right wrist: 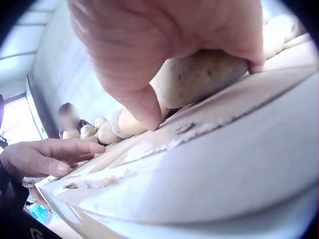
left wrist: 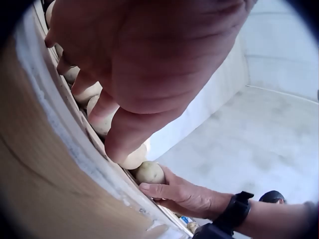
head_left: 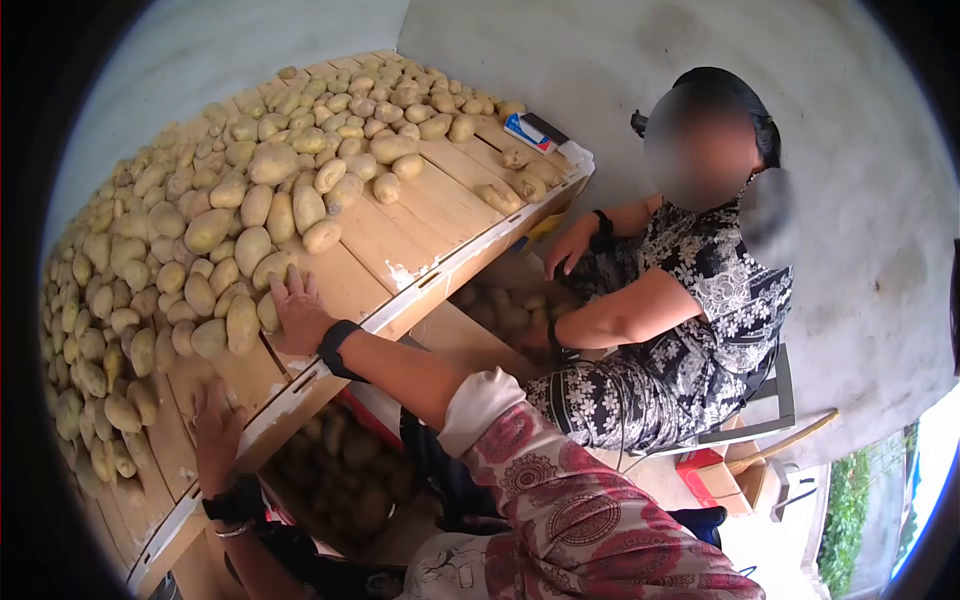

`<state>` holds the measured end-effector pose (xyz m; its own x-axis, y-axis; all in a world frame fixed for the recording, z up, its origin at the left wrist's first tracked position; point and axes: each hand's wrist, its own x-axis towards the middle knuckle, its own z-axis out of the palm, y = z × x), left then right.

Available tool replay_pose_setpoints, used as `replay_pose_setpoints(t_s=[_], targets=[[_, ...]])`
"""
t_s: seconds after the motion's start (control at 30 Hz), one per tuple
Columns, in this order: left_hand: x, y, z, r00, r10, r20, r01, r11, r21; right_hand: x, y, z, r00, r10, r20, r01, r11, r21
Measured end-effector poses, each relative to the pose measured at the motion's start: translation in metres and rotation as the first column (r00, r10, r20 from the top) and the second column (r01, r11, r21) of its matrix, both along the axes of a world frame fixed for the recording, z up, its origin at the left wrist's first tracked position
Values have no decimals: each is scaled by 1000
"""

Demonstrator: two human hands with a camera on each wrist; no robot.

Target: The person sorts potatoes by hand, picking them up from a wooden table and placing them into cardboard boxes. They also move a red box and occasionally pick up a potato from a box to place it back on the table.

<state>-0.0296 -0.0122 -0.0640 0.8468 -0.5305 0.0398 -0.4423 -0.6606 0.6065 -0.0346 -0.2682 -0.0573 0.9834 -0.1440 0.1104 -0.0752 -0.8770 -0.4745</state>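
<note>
Many potatoes [head_left: 205, 230] cover the slatted wooden table. My left hand [head_left: 215, 435] rests at the near edge, fingers extended toward the potatoes; in the left wrist view the spread fingers of this hand [left wrist: 144, 59] point down beside a row of potatoes [left wrist: 102, 117]. Farther along the edge, my right hand [head_left: 302, 318] touches the table with fingers spread, against a potato [head_left: 268, 312]. The right wrist view has a potato [right wrist: 199, 79] under the palm of this hand [right wrist: 169, 45], between thumb and a finger, neither closed tightly round it.
Another person [head_left: 670, 290] sits at the right, reaching below the table's edge toward more potatoes [head_left: 510, 308]. A blue and white box [head_left: 530, 132] lies at the table's far right. Under the near edge is a dark container of potatoes [head_left: 350, 470]. Walls stand behind.
</note>
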Motion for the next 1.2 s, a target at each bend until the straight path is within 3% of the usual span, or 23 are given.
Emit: replay_pose_setpoints(t_s=[0.03,0.1,0.17,0.23,0.3,0.33,0.4,0.43,0.47,0.5,0.53,0.57,0.6,0.67,0.7,0.77,0.83,0.87,0.93,0.97,1.03,1.1,1.2], targets=[[-3,-1,1,999,26,20,-28,995,91,-1,1,-2,1000,-18,-23,19,999,44],[0,2,-9,998,35,57,-41,992,123,2,1,1,999,-9,-39,9,1000,-8],[-1,0,-11,994,56,95,-71,984,161,2,-2,5,994,5,-105,2,998,63],[-8,-3,-2,993,27,114,-46,985,168,-4,-12,26,965,94,-243,-70,992,109],[-8,2,-7,991,3,132,-23,988,150,14,-24,27,966,182,-185,-164,981,107],[-8,4,-2,989,6,145,-27,990,142,20,-23,33,996,75,-39,-77,995,-57],[-10,0,4,992,40,118,-51,994,94,65,-43,34,976,181,120,-158,971,-182],[-12,4,5,995,38,93,-46,996,82,79,-54,53,941,272,203,-304,940,152],[-20,12,3,997,50,67,-58,991,122,93,-51,71,983,132,124,-131,991,-15],[-18,11,4,995,34,91,-46,990,131,108,-47,83,971,130,202,-119,991,-67],[-9,8,-1,993,41,108,-54,992,115,150,-41,88,983,143,118,-152,985,76],[-8,4,0,994,67,91,-76,991,108,170,-32,86,981,170,92,-169,986,-17],[-10,7,3,992,59,112,-72,991,111,185,-24,77,966,223,134,-224,975,-5],[-11,10,3,988,31,152,-50,991,120,212,-8,67,915,366,172,-341,926,-161],[-11,9,0,993,34,115,-46,994,104,205,10,76,965,238,110,-190,925,-329],[-10,10,-4,973,64,222,-83,994,75,213,33,77,960,279,10,-201,714,-670],[-19,14,-3,985,38,170,-56,993,100,214,47,67,933,359,20,-251,691,-677],[-17,15,1,989,29,142,-47,991,125,208,54,74,966,249,-70,-233,722,-651],[-8,9,9,993,18,118,-40,983,182,214,51,76,968,237,-80,-239,784,-573],[-5,7,7,990,-18,141,-4,988,155,215,44,76,979,196,-63,-194,777,-599],[-9,6,0,988,73,137,-84,993,80,212,38,62,953,296,62,-187,739,-647],[-10,0,9,986,98,134,-102,994,25,201,35,64,940,339,29,-241,724,-647],[-12,-11,19,987,109,118,-93,987,-131,181,37,62,940,333,75,-203,723,-660]])
